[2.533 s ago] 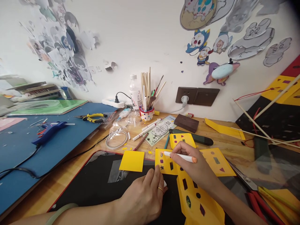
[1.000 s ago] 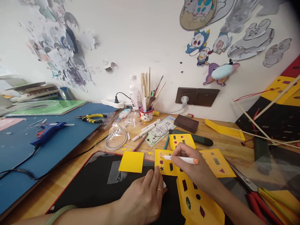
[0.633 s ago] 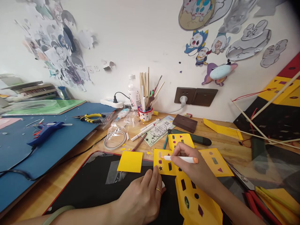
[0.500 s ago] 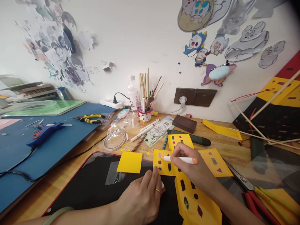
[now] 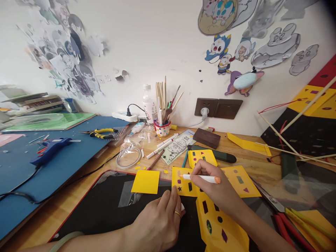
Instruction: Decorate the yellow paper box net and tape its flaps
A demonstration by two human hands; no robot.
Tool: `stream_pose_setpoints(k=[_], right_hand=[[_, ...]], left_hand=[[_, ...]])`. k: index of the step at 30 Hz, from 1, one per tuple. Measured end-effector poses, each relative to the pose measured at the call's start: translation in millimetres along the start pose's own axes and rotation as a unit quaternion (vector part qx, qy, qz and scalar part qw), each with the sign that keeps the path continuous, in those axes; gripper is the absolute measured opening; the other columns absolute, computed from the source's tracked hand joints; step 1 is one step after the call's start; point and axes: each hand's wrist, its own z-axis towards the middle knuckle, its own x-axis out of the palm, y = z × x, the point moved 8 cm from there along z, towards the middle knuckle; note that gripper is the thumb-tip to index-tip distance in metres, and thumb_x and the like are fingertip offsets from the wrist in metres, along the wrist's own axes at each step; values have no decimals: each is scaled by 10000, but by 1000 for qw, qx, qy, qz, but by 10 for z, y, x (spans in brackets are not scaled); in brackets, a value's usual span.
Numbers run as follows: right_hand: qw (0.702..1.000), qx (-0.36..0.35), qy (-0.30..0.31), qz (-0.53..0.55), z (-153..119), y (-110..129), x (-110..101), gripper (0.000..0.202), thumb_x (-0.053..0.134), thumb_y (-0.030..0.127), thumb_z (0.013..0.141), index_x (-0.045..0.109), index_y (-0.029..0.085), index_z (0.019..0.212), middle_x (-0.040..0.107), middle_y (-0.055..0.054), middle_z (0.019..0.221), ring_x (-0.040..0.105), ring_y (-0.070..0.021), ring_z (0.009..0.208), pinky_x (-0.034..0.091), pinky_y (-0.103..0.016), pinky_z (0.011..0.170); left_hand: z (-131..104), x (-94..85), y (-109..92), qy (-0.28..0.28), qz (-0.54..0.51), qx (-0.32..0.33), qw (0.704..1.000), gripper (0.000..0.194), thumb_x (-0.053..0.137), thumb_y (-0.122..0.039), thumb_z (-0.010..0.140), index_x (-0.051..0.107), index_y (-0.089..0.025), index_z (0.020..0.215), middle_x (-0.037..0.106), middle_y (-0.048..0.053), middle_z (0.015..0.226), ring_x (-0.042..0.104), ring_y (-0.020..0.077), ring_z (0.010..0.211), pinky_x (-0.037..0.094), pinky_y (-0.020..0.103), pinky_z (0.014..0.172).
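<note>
A white marker (image 5: 202,178) with an orange end lies in the closed fingers of my right hand (image 5: 212,178). Its tip touches an oval on the left flap of a yellow cross-shaped paper cutout (image 5: 219,232). Dark and coloured shapes, among them a star and diamonds, cover the cutout. My left hand (image 5: 160,218) rests on the black mat (image 5: 102,204), fingers together and fingertips at that flap's lower edge. A small white end (image 5: 183,207) sticks out beside its ring finger; the rest is hidden. Left of the cutout lies a plain yellow paper square (image 5: 145,182).
Red-handled scissors (image 5: 275,203) lie at the right. A decorated cup (image 5: 162,128) of sticks and brushes stands behind, near a bottle (image 5: 149,105). Pliers (image 5: 102,133) and a blue glue gun (image 5: 49,150) sit on the blue board (image 5: 86,154). A dark-handled cutter (image 5: 223,156) lies behind the cutout.
Almost nothing differs. The view has shifted very slightly; both hands, the marker and the cutout keep their places.
</note>
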Motion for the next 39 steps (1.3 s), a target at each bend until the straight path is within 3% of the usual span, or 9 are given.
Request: stream_pose_setpoints(k=[4,9,13,18,26,32,39], right_hand=[[1000,7,-9,4,-1,9,-63,131,504,241,765,466,206,644,467,51,600,429,-112,567,317,-233,512],[989,33,-142,7,36,-5,-535,133,536,248,707,472,202,601,454,44,551,394,-106,514,298,-226,464],[979,63,-193,-8,56,-128,-749,113,532,266,667,472,210,589,420,52,529,374,-101,481,270,-215,417],[980,82,-179,-33,82,-289,-737,96,517,280,664,484,213,604,410,64,501,359,-97,443,258,-212,402],[984,47,-163,-56,68,-224,-725,125,518,244,683,449,209,584,385,74,492,344,-94,453,259,-210,418],[974,36,-213,-61,24,-239,-873,150,470,218,669,382,207,548,354,67,502,343,-100,479,266,-216,436],[978,31,-187,-82,30,-223,-792,150,488,224,684,406,208,559,395,68,485,376,-103,460,267,-218,429]], left_hand=[[-11,8,-10,-2,-1,3,1000,221,501,-171,852,591,12,936,618,246,995,630,293,824,546,314,548],[-16,14,-16,-7,-3,3,1000,234,516,-178,845,590,22,942,617,251,994,632,301,809,552,332,547],[-17,11,-11,-9,-1,-2,1000,227,499,-169,852,589,12,955,619,242,1001,635,299,819,557,338,553],[-5,-17,-1,-13,-10,-2,1000,215,492,-143,844,603,18,936,627,239,986,640,320,792,556,343,506],[12,-26,22,-24,-13,-6,1000,217,468,-126,843,606,20,925,627,242,985,646,315,762,556,340,490],[3,-37,8,-33,3,-4,999,219,421,-119,864,596,0,922,638,226,964,650,293,764,551,328,504],[-9,-27,-3,-17,-1,8,1000,244,393,-121,882,603,-6,927,637,223,975,647,303,796,557,329,516]])
